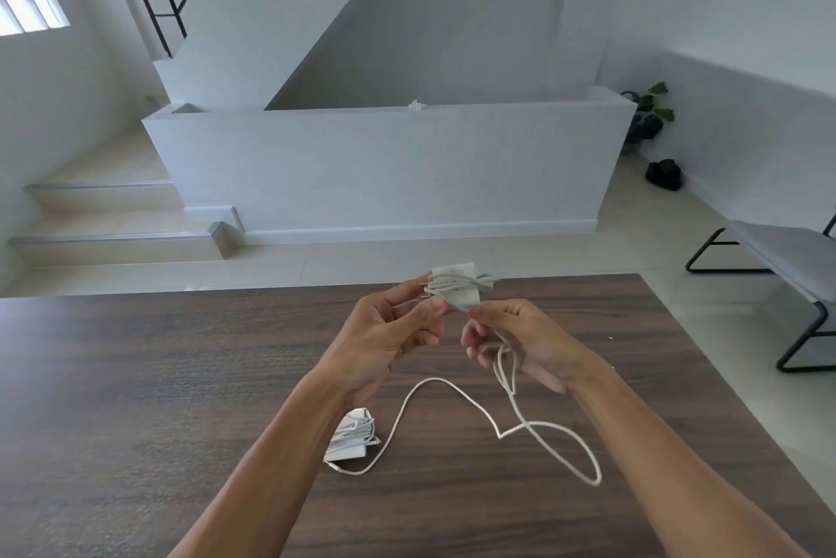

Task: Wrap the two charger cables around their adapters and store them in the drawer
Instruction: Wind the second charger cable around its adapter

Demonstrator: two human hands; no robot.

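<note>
My left hand [384, 340] holds a white adapter [454, 286] above the dark wooden table [135, 376]. Several turns of white cable lie around the adapter. My right hand [520, 340] pinches the cable just below the adapter. The loose cable [556, 444] hangs from my right hand and loops on the table. A second white adapter [353, 437] lies on the table beside my left forearm, with cable wound around it. A strand of cable [416, 394] runs from this adapter towards the loops. No drawer is in view.
Beyond the table's far edge is a tiled floor, a low white wall [384, 168] and stair steps [113, 213] at the left. A grey bench with black legs [787, 268] stands at the right. A plant [649, 114] and a dark object [664, 173] sit in the far corner.
</note>
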